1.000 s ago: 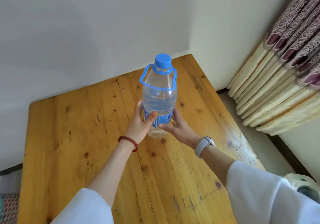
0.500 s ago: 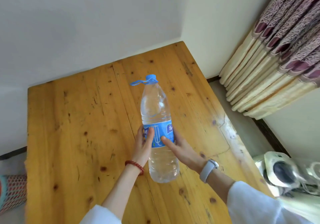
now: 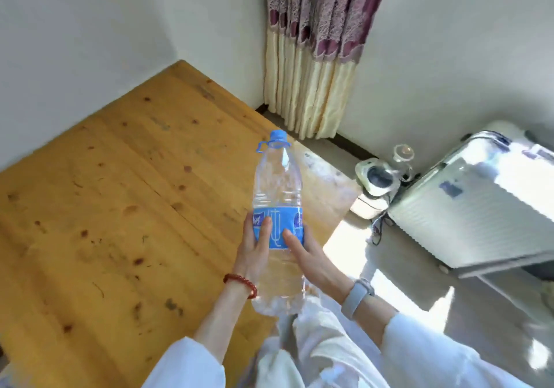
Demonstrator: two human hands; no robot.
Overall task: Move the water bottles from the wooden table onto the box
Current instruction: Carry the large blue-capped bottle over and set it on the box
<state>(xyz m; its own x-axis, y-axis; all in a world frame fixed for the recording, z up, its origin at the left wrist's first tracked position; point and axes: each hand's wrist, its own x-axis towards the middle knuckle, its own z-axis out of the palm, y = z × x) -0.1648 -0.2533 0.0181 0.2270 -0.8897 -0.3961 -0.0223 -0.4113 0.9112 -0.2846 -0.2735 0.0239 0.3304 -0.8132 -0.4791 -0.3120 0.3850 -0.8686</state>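
A large clear water bottle (image 3: 277, 195) with a blue cap, blue carry loop and blue label is held in the air above the right edge of the wooden table (image 3: 120, 207). My left hand (image 3: 254, 249) grips its left side at the label, thumb across the front. My right hand (image 3: 308, 255) grips the right side, thumb on the label. The bottle leans slightly, cap away from me. No other bottle shows on the table. A pale ribbed case or box (image 3: 479, 207) lies on the floor to the right.
A small white appliance (image 3: 376, 177) with cables sits on the floor between the table and the pale case. A purple and cream curtain (image 3: 317, 58) hangs in the corner. White walls stand behind the table. Sunlight falls on the floor at right.
Both hands have carried the bottle from over the table's middle to its right edge and closer to me. The view has swung right, revealing the floor, appliance and pale case.
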